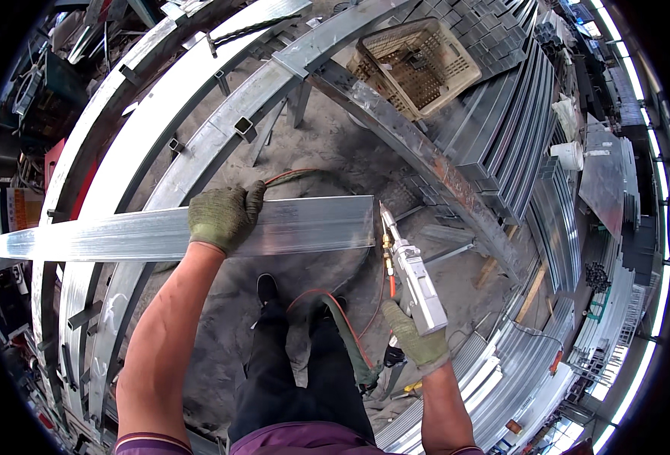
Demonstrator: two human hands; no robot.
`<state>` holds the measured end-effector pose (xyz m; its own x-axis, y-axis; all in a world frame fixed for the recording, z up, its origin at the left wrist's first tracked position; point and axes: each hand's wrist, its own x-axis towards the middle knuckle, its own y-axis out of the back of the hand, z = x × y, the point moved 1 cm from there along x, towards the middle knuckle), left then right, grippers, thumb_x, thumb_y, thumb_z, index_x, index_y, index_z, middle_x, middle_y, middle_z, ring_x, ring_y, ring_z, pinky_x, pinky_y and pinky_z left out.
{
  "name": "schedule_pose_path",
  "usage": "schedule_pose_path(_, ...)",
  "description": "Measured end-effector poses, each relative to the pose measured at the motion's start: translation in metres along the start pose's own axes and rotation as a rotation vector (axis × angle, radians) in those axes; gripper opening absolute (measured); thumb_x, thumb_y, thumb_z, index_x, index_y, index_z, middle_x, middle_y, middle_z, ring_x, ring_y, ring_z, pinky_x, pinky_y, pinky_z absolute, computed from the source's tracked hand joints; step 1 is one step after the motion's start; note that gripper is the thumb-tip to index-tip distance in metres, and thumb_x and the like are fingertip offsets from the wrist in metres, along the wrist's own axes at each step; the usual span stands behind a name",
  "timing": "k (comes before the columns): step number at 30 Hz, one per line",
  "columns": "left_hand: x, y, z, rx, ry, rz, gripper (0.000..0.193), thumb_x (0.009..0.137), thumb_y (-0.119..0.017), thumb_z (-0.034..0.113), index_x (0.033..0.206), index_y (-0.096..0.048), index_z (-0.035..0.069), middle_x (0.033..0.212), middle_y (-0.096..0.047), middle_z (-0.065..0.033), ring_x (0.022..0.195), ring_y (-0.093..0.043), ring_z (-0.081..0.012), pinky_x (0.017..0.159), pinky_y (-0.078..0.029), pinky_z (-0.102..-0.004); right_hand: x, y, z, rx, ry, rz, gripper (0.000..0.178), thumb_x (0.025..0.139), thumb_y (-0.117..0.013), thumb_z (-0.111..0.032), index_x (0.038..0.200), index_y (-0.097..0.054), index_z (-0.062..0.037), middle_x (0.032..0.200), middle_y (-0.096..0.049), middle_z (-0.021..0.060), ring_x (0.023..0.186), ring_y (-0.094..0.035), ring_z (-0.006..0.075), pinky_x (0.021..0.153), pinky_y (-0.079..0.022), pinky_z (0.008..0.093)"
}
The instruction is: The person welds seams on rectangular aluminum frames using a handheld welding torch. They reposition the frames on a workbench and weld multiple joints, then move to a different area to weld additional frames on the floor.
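Note:
My left hand (223, 218), in a green work glove, wraps over a long silvery metal box-section tube (316, 226). The tube lies across the metal rails, its square-cut end pointing right. In my right hand (417, 334), also gloved, is a white welding gun (420, 288) with a narrow nozzle tip. The tip is just right of the tube's cut end, with a small gap seeming to lie between them. Brass fittings (387, 246) and an orange-red hose run along the gun's left side. My right fingers are partly hidden by the gun body.
Curved-looking metal rails (221, 140) form a rack on the left. A slanted steel beam (426, 163) crosses at the right. Beyond it stand a beige plastic crate (418, 64) and stacks of metal tubes (502, 136). A hose (350, 334) trails on the floor by my feet.

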<state>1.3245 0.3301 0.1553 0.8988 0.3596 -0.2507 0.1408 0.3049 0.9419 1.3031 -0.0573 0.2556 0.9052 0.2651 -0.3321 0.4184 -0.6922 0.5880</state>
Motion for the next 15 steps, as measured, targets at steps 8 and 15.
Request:
schedule_pose_path(8, -0.004, 0.007, 0.001, -0.014, -0.024, 0.014, 0.069, 0.114, -0.048, 0.059, 0.082, -0.08, 0.007, 0.083, -0.076, -0.023, 0.082, -0.075, -0.0474, 0.075, -0.056, -0.0606, -0.001, -0.007, -0.008, -0.002, -0.004, 0.043, 0.02, 0.098, -0.084, -0.007, 0.115, -0.075, -0.002, 0.084, -0.067, -0.0027, 0.072, -0.06, 0.0065, 0.062, -0.051, 0.0301)
schedule_pose_path(15, -0.007, 0.013, -0.001, 0.01, -0.029, -0.025, 0.071, 0.114, -0.043, 0.065, 0.093, -0.086, 0.012, 0.088, -0.08, -0.021, 0.086, -0.078, -0.0445, 0.077, -0.059, -0.0574, 0.001, -0.012, -0.017, -0.148, 0.134, 0.087, 0.019, 0.093, -0.086, -0.013, 0.107, -0.077, -0.0039, 0.082, -0.072, 0.0027, 0.072, -0.068, 0.0155, 0.065, -0.056, 0.0352)
